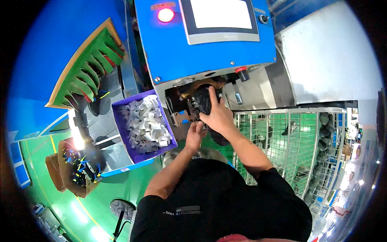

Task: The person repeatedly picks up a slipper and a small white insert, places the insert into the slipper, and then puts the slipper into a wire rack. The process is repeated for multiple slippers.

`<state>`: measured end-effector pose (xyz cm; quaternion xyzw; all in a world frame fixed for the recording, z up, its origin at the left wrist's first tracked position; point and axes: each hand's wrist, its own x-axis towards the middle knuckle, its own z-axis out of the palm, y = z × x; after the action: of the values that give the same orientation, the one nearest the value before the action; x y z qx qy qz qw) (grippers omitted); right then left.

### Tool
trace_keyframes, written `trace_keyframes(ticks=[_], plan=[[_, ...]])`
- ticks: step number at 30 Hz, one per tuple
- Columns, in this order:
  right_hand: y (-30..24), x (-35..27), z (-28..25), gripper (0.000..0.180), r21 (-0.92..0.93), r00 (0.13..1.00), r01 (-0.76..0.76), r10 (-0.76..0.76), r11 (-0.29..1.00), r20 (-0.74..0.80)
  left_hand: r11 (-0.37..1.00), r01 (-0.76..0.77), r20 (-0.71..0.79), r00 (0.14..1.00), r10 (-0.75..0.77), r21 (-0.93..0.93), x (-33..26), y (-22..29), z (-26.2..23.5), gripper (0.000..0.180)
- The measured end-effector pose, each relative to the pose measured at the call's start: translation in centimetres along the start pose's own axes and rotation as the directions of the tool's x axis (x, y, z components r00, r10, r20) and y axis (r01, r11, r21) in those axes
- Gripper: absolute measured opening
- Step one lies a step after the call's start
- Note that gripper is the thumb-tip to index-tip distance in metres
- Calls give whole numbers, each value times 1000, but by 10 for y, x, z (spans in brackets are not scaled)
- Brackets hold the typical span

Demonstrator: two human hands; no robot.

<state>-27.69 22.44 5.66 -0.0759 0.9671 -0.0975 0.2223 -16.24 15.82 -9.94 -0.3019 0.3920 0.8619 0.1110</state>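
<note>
Head view, purple bin (122, 121) near left hand (194, 138), machine (209, 54) ahead

Primary support: grey metal worktop (111, 90), at nine to ten o'clock from the view centre. Directly on it, or at its edge, at nine o'clock: one purple open-top bin (151, 156), tilted in view, filled with white and grey curved pieces (149, 121). Between nine and ten o'clock: one dark item (94, 107).

Floor: green (44, 147), marked with a yellow line, visible from seven to nine o'clock. Directly on it, at seven o'clock: one round dark base (122, 207).

Open cardboard box (52, 173), at eight o'clock: underlying support cannot be determined.
</note>
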Motion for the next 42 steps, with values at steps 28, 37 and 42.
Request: trace_keyframes(ticks=[28, 37, 42], plan=[[87, -154, 142, 67, 75, 738, 490, -367, 869, -566, 772, 632, 608, 642, -467, -75, -55, 22, -25, 95], [92, -125, 104, 70, 579, 841, 411, -47, 704, -539, 895, 406, 153, 888, -434, 181, -29, -5, -6, 69], [104, -139, 125, 65, 552, 822, 508, -180, 661, -541, 968, 190, 289, 929, -232, 165, -35, 21, 15, 75]])
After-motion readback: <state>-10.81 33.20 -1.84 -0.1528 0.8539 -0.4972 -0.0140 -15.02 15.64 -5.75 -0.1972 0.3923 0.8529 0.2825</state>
